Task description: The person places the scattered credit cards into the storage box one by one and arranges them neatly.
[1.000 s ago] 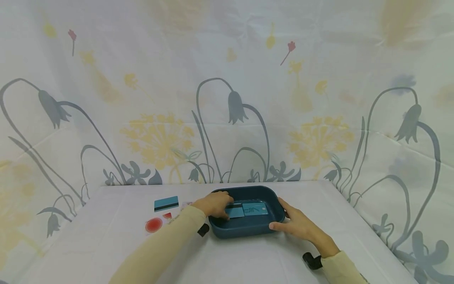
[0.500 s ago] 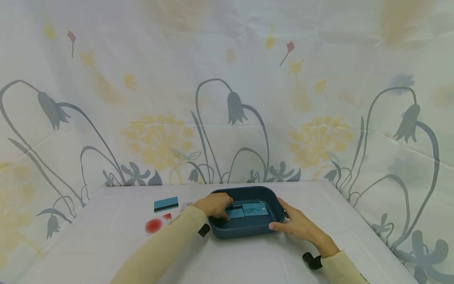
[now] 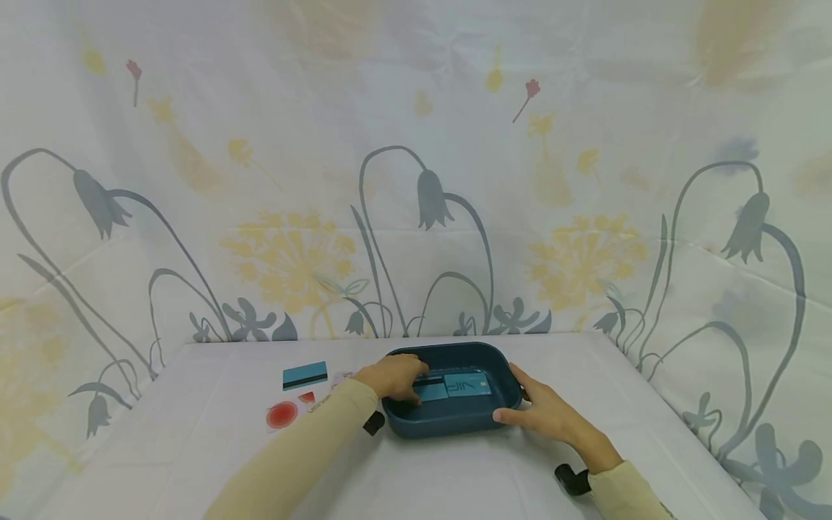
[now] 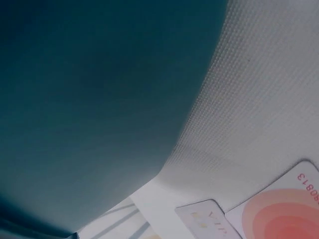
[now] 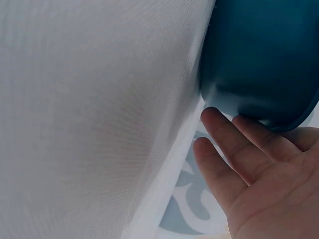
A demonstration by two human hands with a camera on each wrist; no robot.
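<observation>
Inside a dark teal plastic box (image 3: 448, 425), two blue cards lie end to end. The left one, a card with a black stripe (image 3: 432, 390), is partly covered by my left hand (image 3: 393, 376). That hand reaches over the box's left rim, its thumb and fingers bent at the card's near and far edges. Beside it lies a blue VIP card (image 3: 467, 383). My right hand (image 3: 544, 412) touches the right end of the box, thumb at the near side and index finger farther back. In the right wrist view its fingers (image 5: 239, 142) are fairly straight against the box wall.
Left of the box, on the white tablecloth (image 3: 162, 419), lie a striped blue card (image 3: 304, 374), a card with a red circle (image 3: 282, 414) and a pale VIP card (image 4: 207, 219). My left sleeve crosses in front of them. A flower-printed curtain (image 3: 416, 274) hangs behind.
</observation>
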